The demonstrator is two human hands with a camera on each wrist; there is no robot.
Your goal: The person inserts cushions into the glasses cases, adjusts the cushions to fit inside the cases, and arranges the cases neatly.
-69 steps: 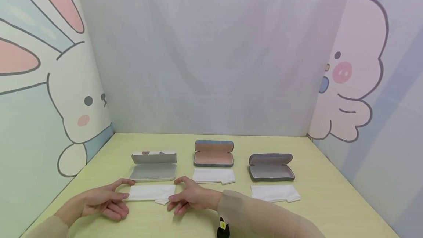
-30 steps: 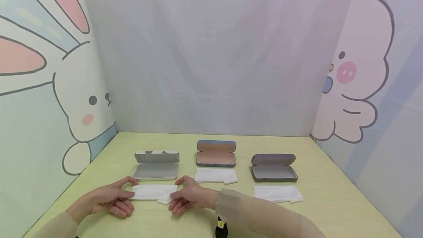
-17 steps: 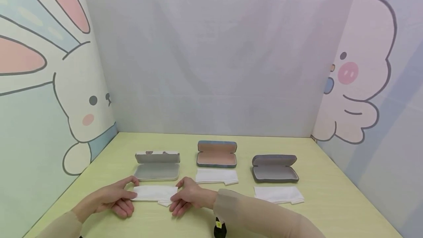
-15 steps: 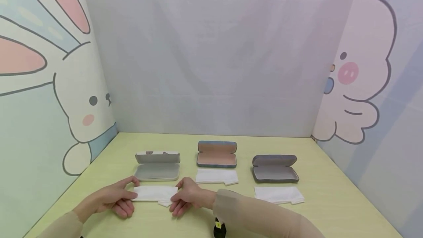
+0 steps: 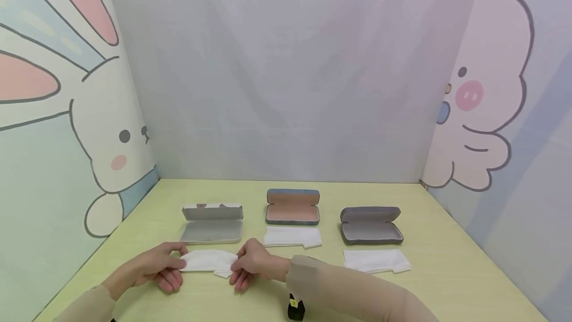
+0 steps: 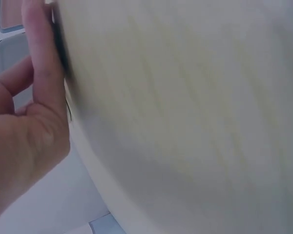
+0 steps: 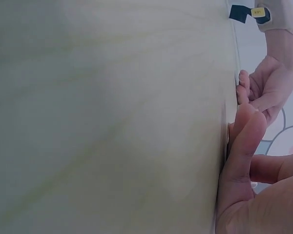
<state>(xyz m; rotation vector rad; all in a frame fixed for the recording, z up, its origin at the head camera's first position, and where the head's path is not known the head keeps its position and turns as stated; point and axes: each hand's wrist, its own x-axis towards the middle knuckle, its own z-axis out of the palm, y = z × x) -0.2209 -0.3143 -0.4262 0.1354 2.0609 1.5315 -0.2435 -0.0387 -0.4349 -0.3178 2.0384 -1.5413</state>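
A folded white cloth (image 5: 208,261) lies at the left front of the table, its far edge bowed upward between the hands. My left hand (image 5: 157,265) pinches its left end between thumb and index finger. At the right end, my right hand (image 5: 255,261) pinches the cloth the same way. Just behind it stands a glasses case (image 5: 211,231), lid raised, with a pale grey inside. In the left wrist view the left hand (image 6: 36,105) is seen from the side; the cloth is hidden there. The right wrist view shows the right hand (image 7: 249,180) low against the tabletop.
A blue glasses case (image 5: 292,212) with a pinkish lining stands open at the back middle, a white cloth (image 5: 291,236) before it. To the right is a dark grey glasses case (image 5: 371,231), also open, with another white cloth (image 5: 376,260) in front.
The cloth lay flat earlier; now its ends are drawn slightly together and its middle bows up. Both hands have stayed at its ends. The view has shifted slightly.
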